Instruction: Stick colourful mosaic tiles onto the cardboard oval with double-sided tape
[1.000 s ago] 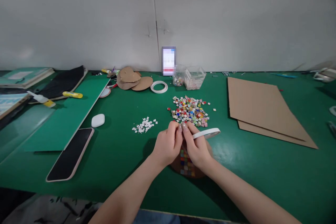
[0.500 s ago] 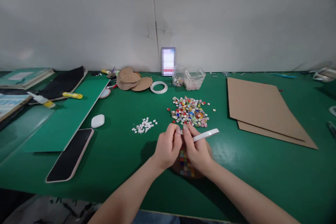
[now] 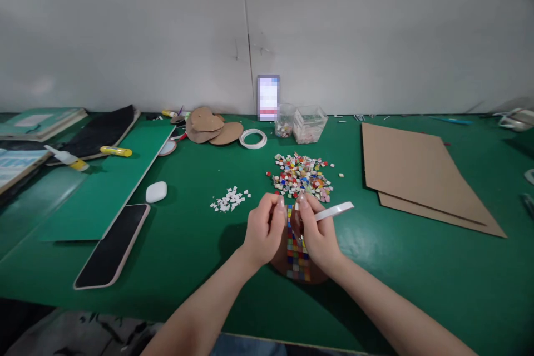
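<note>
My left hand (image 3: 265, 228) is closed, thumb and index finger pressed together; anything between them is too small to make out. My right hand (image 3: 319, 233) is closed around white tweezers (image 3: 336, 211), whose end sticks out to the upper right. A small pale tile (image 3: 297, 207) shows at its thumb and fingertip. Under both hands lies a round brown cardboard disc (image 3: 280, 264) with rows of coloured mosaic tiles (image 3: 295, 261) down its middle; my right hand hides part of it. Just beyond is a heap of loose mosaic tiles (image 3: 302, 173).
Small white paper bits (image 3: 229, 199) lie left of my hands. Farther back are a tape roll (image 3: 253, 139), cardboard discs (image 3: 226, 133), clear tubs (image 3: 309, 125) and a propped phone (image 3: 268, 97). Cardboard sheets (image 3: 413, 169) lie right; another phone (image 3: 112, 247) and a green board (image 3: 108, 183) lie left.
My hands have moved apart. The right hand and tweezers shifted slightly right, carrying the pale tile away from the left fingertips. More tile rows on the disc now show between the hands.
</note>
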Available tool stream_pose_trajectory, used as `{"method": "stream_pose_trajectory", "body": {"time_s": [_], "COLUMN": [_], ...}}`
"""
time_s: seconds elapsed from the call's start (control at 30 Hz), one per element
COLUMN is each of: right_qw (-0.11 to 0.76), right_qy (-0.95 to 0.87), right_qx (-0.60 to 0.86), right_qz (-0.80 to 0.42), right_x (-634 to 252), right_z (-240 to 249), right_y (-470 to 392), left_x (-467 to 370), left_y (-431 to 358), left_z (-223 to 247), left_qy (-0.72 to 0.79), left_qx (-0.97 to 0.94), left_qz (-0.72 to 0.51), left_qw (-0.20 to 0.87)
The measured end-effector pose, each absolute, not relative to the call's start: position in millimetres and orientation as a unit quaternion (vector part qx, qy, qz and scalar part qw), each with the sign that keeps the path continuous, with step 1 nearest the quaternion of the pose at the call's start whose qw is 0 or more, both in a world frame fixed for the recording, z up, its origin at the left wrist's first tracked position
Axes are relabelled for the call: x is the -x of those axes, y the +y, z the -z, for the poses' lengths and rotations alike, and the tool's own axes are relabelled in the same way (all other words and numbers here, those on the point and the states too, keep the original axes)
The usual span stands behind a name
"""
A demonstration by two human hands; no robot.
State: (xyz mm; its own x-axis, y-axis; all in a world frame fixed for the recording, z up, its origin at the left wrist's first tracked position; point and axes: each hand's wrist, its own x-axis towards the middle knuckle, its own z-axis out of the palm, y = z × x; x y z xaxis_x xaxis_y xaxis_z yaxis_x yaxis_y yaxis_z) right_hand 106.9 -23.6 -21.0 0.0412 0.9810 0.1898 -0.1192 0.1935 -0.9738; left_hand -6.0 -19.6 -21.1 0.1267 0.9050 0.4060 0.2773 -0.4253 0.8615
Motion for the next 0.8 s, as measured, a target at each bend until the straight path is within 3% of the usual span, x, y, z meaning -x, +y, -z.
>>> {"method": "stream_pose_trajectory", "body": {"time_s": [0.8], "right_qw": [0.539], "right_qy": [-0.579], "right_qx": [0.462], "right_qz": [-0.401], "right_x": [-110.4], "right_z": [26.2], "right_y": [-22.9], "left_x": [3.7], "left_y": [-20.9], "left_z": [17.4], "left_qy": [0.457], "left_qx": [-0.706], "left_qz": [-0.438], "left_qw": [0.318]}}
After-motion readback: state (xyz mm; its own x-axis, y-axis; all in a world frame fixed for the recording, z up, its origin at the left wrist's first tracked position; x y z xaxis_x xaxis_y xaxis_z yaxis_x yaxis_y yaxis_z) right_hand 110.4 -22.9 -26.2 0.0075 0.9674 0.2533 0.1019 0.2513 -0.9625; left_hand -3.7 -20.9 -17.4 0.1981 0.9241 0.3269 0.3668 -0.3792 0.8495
